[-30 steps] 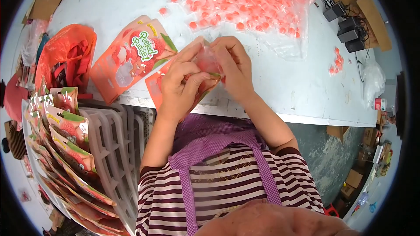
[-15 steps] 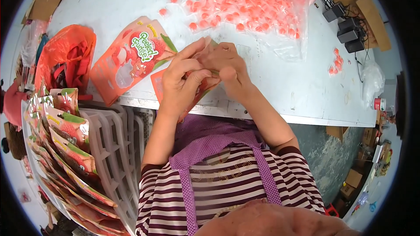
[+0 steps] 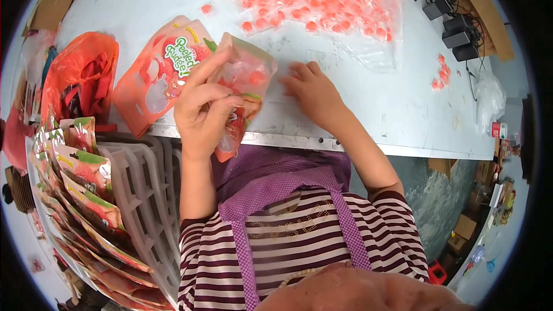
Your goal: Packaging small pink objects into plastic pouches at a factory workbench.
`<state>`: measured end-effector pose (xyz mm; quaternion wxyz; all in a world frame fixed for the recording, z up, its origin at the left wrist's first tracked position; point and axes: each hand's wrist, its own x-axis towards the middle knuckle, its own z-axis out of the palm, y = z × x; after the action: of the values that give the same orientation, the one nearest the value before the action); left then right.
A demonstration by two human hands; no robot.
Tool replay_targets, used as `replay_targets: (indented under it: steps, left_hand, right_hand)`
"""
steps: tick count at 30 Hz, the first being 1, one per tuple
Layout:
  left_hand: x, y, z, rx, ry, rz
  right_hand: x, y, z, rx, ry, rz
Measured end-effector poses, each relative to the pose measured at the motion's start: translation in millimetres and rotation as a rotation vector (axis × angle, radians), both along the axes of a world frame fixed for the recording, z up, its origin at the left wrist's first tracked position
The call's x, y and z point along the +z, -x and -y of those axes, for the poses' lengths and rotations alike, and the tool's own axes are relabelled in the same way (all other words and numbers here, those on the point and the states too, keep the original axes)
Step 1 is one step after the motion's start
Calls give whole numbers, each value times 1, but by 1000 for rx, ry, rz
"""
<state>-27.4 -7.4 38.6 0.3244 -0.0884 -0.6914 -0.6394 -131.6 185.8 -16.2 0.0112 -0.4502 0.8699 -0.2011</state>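
Observation:
My left hand (image 3: 201,106) is closed around an open pink pouch (image 3: 262,78) above the table's front edge. The pouch mouth gapes upward, and red round pieces in clear wrap show inside. To the right of it, my right hand (image 3: 317,95) hovers over the white table (image 3: 368,106), fingers apart and holding nothing. Flat printed pouches (image 3: 141,89) lie in a stack left of my left hand. At the far side, a heap of red wrapped candies (image 3: 322,0) spreads over a clear plastic sheet, with a few loose ones nearby.
Filled pouches (image 3: 92,196) are packed in a pale plastic crate (image 3: 135,187) at the lower left. Behind it sits an orange-red bag (image 3: 78,60). On the right are black power adapters (image 3: 461,37), a small candy cluster (image 3: 442,75) and a crumpled clear bag (image 3: 489,103).
My hands have parted: the right one has come off the pouch to the right, while the left has moved left with it. The pouch mouth is now open.

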Motion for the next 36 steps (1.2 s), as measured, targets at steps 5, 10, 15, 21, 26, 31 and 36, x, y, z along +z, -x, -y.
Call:
replay_targets:
  steps: [5,10,15,21,26,31,36]
  left_hand:
    - [-6,1,-2,26,225,115]
    - [-7,2,-17,-27,212,65]
    - [-3,3,-19,-32,144,33]
    - [5,-8,-15,-73,212,79]
    - [12,-8,-13,-293,207,17]
    - [9,-10,-16,-376,95,7]
    - [12,-11,-22,-315,-119,-2]
  right_hand:
    - [-16,9,-15,10,309,27]
    - [57,-14,15,-199,969,352]
    - [57,-19,6,337,607,153]
    - [86,-26,-3,450,292,125]
    - [111,-21,-18,520,106,192]
    - [113,-17,-26,468,326,449]
    - [105,-27,-25,563,291,232]
